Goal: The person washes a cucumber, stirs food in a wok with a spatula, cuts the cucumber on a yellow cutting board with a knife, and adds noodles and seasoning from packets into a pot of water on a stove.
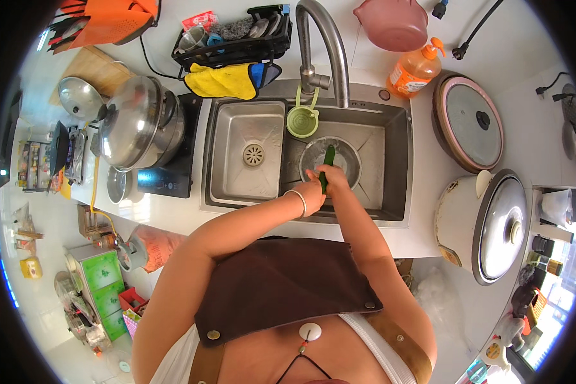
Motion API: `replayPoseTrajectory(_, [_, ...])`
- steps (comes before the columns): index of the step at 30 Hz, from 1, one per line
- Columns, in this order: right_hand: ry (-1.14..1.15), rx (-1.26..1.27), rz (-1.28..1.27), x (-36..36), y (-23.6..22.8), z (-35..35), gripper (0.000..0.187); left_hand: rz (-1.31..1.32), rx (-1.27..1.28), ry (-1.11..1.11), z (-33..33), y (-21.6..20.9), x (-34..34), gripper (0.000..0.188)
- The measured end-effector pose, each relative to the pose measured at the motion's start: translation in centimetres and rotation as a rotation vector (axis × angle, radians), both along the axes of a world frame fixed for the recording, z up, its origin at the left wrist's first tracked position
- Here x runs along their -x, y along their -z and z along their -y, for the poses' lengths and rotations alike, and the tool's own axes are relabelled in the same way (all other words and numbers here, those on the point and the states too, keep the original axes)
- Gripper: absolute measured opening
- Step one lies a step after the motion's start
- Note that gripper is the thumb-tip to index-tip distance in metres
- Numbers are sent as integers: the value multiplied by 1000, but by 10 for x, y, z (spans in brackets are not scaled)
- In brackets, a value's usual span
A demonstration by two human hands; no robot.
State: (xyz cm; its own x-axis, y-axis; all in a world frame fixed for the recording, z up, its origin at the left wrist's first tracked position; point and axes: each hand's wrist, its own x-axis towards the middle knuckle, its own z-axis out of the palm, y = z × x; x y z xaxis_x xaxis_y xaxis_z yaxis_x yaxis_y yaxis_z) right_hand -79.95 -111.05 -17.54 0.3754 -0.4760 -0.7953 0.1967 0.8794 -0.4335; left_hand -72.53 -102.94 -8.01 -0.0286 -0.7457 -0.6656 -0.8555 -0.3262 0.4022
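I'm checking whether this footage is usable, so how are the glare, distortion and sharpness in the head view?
Head view: bright light washes out the lower right edge; reflections shine on the steel pot and rice cooker lid; fisheye bending grows toward the dark rim; the left hand, right hand and cucumber, near the centre, look fairly clear.

Beyond the fingers (313, 184) and to their right, the orange soap bottle (411, 78) carries an orange label with pale lettering. To the fingers' left, the black cooktop (165, 180) has a bluish panel with small marks, too fine to read. Farther beyond the fingers, also leftward, a red packet (199, 20) bears pale print, too small to make out. Small dark marks, likewise unreadable, stand on the sink's back rim (358, 104).
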Motion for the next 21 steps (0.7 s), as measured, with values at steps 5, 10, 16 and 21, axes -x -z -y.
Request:
replayPoseTrajectory(5, [-38, 534, -163, -21, -14, -33, 84, 46, 72, 35, -13, -30, -17, 40])
replayPoseTrajectory(10, [-44, 400, -225, 3, 3, 29, 58, -24, 154, 69, -39, -64, -13, 32])
replayPoseTrajectory(16, [250, -126, 163, 17, 4, 45, 25, -637, -157, -324, -42, -82, -40, 27])
replayPoseTrajectory(21, [490, -380, 683, 17, -9, 23, 35, -902, -413, -587, -50, -61, -50, 50])
